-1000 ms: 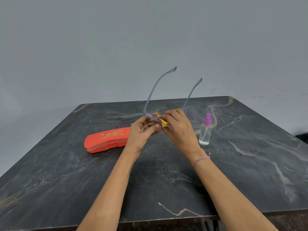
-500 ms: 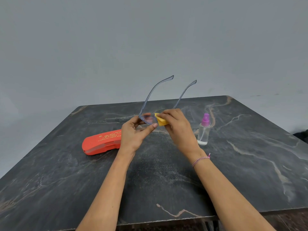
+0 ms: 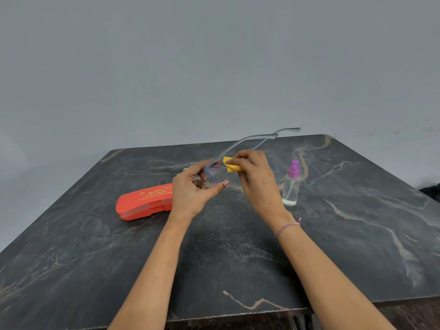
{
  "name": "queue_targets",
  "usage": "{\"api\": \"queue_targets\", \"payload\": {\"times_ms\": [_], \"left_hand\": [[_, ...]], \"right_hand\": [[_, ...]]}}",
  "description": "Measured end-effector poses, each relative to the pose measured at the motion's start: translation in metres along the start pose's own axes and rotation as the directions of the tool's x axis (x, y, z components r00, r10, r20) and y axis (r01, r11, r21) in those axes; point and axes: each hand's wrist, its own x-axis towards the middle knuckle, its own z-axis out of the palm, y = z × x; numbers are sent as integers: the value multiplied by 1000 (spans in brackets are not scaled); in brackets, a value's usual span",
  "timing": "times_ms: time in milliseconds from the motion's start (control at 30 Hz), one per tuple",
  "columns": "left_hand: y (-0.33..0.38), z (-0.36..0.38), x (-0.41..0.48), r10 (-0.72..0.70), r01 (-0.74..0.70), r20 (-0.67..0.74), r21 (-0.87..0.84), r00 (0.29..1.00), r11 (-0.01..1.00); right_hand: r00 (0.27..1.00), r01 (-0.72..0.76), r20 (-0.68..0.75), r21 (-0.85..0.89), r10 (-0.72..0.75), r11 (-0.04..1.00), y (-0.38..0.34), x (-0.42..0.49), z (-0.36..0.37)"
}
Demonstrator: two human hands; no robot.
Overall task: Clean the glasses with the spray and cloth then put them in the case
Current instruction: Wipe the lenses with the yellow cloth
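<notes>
Blue-framed glasses (image 3: 217, 172) hang above the middle of the dark marble table (image 3: 357, 234), temples pointing away to the right. My left hand (image 3: 192, 191) grips the left lens rim between thumb and fingers. A yellow cloth (image 3: 232, 166) is pinched in my right hand (image 3: 256, 177) against the other lens, which the cloth and fingers hide. A red glasses case (image 3: 144, 202), closed, lies on the table left of my left hand. The clear spray bottle (image 3: 291, 184) with a purple top stands upright just right of my right hand.
The table's front edge runs near the bottom of the view and its far edge meets a plain grey wall. A dark object (image 3: 432, 192) shows at the right edge, beyond the table.
The glasses have tilted down, so the temples now lie lower and point more to the right. Both hands shifted slightly and the cloth stays on the right lens.
</notes>
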Motion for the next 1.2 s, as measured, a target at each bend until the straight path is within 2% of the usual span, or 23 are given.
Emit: {"api": "queue_targets", "payload": {"times_ms": [67,233,400,533,700,867,1000,1200], "left_hand": [[-1,1,0,0,0,14,9,1000,1000],[3,-1,-2,24,-24,33,8,999,1000],[0,0,-1,11,-12,46,22,999,1000],[-1,-1,-1,13,-13,33,3,999,1000],[-4,0,1,9,-10,54,16,998,1000],[-4,-2,1,17,-18,52,5,999,1000],[-4,-1,1,20,-20,53,-2,998,1000],[-3,-2,0,18,-18,46,-10,999,1000]], "right_hand": [[998,-60,-20,-56,59,997,2,0,-2],[999,-35,20,11,34,999,-1,-1,0],[996,-91,-7,-2,90,996,4,-1,0],[999,-40,17,47,39,998,-1,-1,0],[996,-87,-22,-7,87,996,5,-1,2],[1000,-26,3,37,26,999,0,-1,1],[996,-84,-40,-21,83,996,6,-1,4],[1000,-28,-3,29,28,999,1,-2,1]]}}
